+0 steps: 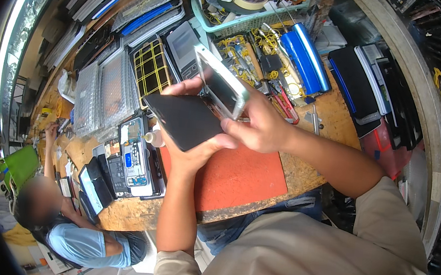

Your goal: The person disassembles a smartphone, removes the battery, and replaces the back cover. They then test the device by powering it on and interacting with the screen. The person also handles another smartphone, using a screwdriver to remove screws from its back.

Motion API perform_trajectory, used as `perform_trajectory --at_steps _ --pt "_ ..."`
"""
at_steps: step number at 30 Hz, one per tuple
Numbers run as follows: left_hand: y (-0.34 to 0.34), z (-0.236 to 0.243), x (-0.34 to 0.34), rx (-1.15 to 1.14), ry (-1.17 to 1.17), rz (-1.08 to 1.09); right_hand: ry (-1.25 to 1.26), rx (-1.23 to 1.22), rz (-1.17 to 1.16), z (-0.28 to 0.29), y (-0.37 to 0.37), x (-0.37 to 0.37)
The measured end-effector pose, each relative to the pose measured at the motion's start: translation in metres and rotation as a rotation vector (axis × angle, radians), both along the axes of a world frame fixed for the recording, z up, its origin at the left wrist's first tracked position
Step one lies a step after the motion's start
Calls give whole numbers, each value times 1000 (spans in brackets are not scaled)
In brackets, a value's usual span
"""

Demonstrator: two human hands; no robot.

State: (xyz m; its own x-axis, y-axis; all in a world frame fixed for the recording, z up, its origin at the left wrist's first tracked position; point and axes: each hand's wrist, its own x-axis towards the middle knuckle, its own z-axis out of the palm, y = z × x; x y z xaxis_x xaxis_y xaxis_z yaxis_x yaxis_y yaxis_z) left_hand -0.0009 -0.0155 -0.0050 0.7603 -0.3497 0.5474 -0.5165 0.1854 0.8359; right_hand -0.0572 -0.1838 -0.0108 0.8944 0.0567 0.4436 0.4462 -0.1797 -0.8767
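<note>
In the middle of the head view my left hand [190, 157] is closed round a black phone panel [182, 120], gripping it from below with fingertips over its far edge. My right hand [257, 122] is closed on a silver-white phone frame [236, 93], which stands tilted up along the panel's right side, with a glossy dark inner face. The two pieces are close at their near ends; I cannot tell if they are joined. Both are held above a red-orange work mat [240, 182] on the worn wooden bench [308, 171].
Opened phones [136, 158] and a small white bottle [155, 138] sit left of the mat. Behind are plastic trays [98, 95], tools with yellow wires [245, 54], a basket [202, 4] and a blue cylinder [304, 57]. Stacked devices [365, 88] line the right. A co-worker [85, 244] sits at lower left.
</note>
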Motion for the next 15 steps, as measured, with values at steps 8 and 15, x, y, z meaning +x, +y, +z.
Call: perform_trajectory --at_steps 8,15 --pt "-9 -18 0 19 -212 -13 -244 -58 -216 -7 6 1" --pt "-12 -9 -5 57 -314 44 -227 -36 -284 1 2 -3"
